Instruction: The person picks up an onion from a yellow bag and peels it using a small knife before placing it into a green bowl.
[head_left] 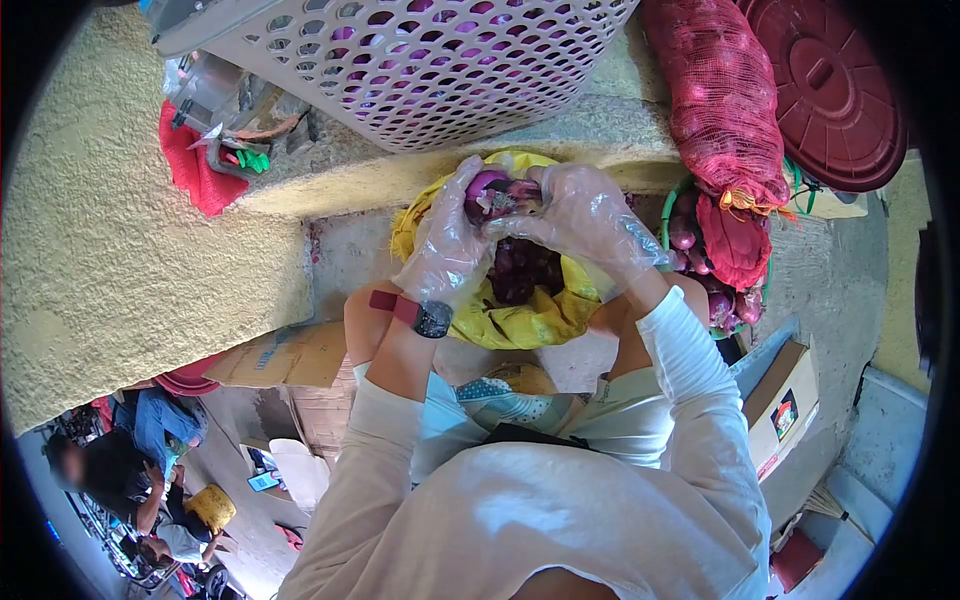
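Note:
A red onion [487,198] with dark, flaking skin is held up in front of me. My left hand [447,232], in a clear plastic glove, wraps round its left side. From the right, my right hand [583,212], gloved the same way, pinches the onion's dry end. Below both hands a yellow sack [575,318] stands with its mouth rolled back, and dark onion skins [523,272] lie inside it between my knees.
A pale perforated crate [400,100] of red onions stands on the ledge ahead. To the right are a full red mesh sack [715,90], a dark red lid [825,90] and a green-rimmed basket [668,215] of onions. Cardboard [275,358] lies left; people sit at lower left.

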